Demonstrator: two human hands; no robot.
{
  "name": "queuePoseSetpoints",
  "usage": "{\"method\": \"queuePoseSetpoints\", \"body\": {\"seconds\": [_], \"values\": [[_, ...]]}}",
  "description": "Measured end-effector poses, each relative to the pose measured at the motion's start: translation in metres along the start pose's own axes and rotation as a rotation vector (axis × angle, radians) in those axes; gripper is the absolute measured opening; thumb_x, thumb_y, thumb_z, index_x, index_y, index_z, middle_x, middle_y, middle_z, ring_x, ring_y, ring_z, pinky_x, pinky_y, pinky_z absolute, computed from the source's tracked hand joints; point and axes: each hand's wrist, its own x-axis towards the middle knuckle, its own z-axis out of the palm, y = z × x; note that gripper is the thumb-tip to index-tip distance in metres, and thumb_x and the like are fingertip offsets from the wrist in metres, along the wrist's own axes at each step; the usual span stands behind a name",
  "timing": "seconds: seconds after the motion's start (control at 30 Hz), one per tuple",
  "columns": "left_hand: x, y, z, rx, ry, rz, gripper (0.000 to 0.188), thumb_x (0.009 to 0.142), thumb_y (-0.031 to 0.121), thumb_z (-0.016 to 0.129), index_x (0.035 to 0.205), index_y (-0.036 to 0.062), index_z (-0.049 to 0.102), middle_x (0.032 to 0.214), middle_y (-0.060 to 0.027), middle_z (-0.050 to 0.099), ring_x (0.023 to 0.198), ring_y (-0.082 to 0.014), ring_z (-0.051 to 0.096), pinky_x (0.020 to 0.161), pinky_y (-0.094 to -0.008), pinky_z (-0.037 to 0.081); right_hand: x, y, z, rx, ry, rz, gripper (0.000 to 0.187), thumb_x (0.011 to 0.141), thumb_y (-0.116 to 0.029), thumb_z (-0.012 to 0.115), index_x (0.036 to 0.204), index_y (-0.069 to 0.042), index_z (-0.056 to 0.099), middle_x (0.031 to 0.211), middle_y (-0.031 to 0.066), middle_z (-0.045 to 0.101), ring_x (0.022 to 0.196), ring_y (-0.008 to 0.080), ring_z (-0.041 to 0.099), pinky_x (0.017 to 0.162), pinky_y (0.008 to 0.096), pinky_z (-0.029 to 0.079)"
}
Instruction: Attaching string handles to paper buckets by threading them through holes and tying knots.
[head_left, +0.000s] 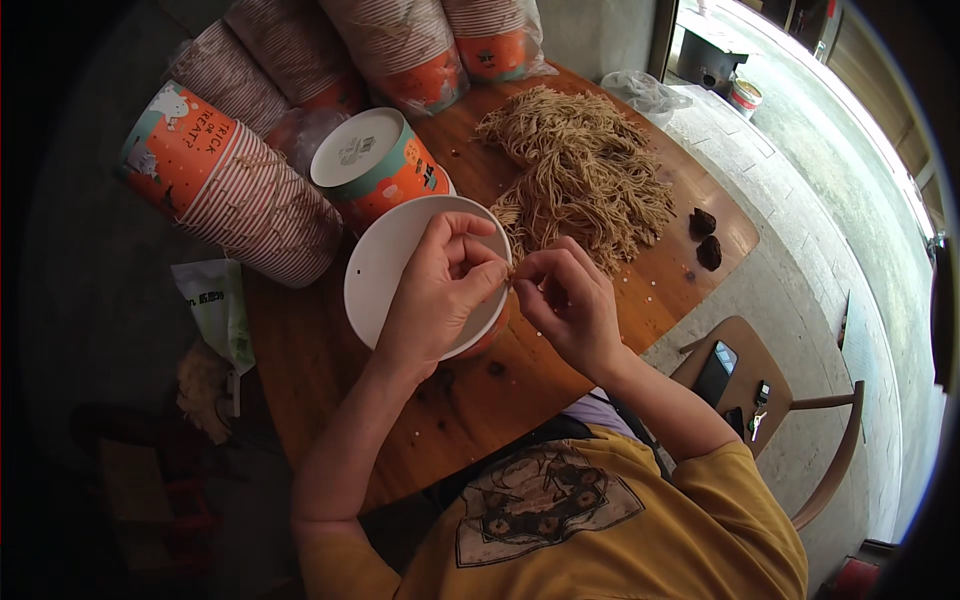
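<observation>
A white-lined paper bucket (385, 265) tilts toward me on the wooden table, a small dark hole in its left wall. My left hand (440, 285) reaches over its mouth, thumb and fingertips pinched together at the right rim. Just outside that rim, my right hand (572, 305) has its thumb and forefinger pinched too. Between the fingertips shows a short bit of tan cord (511, 272); most of it is hidden. Behind the right hand lies a loose heap of tan cords (590, 165).
An upturned orange bucket (390, 165) and a leaning stack of buckets (255, 200) stand at the left. Bagged stacks (400, 50) line the back. Two dark lumps (708, 250) lie near the right edge. A chair (775, 375) holds a phone (716, 370) and keys (757, 420).
</observation>
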Motion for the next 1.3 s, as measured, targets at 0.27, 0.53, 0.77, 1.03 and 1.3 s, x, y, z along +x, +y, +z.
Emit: {"method": "queuePoseSetpoints", "body": {"seconds": [0.27,0.53,0.77,1.03,1.3], "values": [[-0.002,-0.006,0.004,0.246,0.009,0.204,0.03,0.087,0.0,0.058,0.113,0.0014,0.044,0.084,-0.0028,0.06,0.079,-0.0073,0.056,0.076,-0.0241,0.046,0.002,0.001,0.001,0.088,0.01,0.113,0.014,0.08,-0.007,0.069,0.09,-0.005,0.059,0.079,0.0028,0.055,0.058,0.0104,0.053,0.053,0.0238,0.044],[-0.001,-0.004,0.004,0.267,0.01,0.16,0.029,0.087,0.001,0.059,0.112,0.0016,0.045,0.086,-0.003,0.06,0.08,-0.0074,0.056,0.076,-0.0237,0.047,0.005,0.003,-0.001,-0.046,0.031,-0.1,0.012,0.079,-0.003,0.069,0.086,-0.005,0.06,0.078,0.0018,0.052,0.056,0.0077,0.047,0.049,0.0222,0.039],[0.001,0.0,0.001,0.071,0.007,-0.007,0.029,0.087,0.003,0.06,0.112,0.0002,0.047,0.088,-0.0035,0.06,0.081,-0.007,0.056,0.076,-0.0225,0.046,0.001,0.006,0.0,0.049,0.02,0.032,0.013,0.079,-0.003,0.069,0.086,-0.005,0.059,0.075,0.0017,0.052,0.056,0.0072,0.047,0.049,0.0219,0.037],[0.002,-0.002,0.001,0.16,-0.012,0.083,0.027,0.087,0.002,0.06,0.11,0.0001,0.046,0.087,-0.0032,0.06,0.081,-0.0077,0.057,0.077,-0.0235,0.047,0.005,0.003,-0.002,0.011,0.011,-0.019,0.015,0.079,-0.003,0.069,0.089,-0.005,0.059,0.076,0.0019,0.053,0.057,0.0081,0.049,0.05,0.022,0.04],[0.004,-0.001,0.002,0.198,-0.014,0.088,0.026,0.087,0.001,0.06,0.11,0.0004,0.047,0.089,-0.0034,0.06,0.083,-0.0081,0.057,0.078,-0.0238,0.047,0.008,0.003,-0.011,-0.001,-0.081,-0.002,0.013,0.082,-0.006,0.068,0.092,-0.006,0.06,0.079,0.0007,0.058,0.063,0.0094,0.055,0.055,0.0242,0.045]]}}
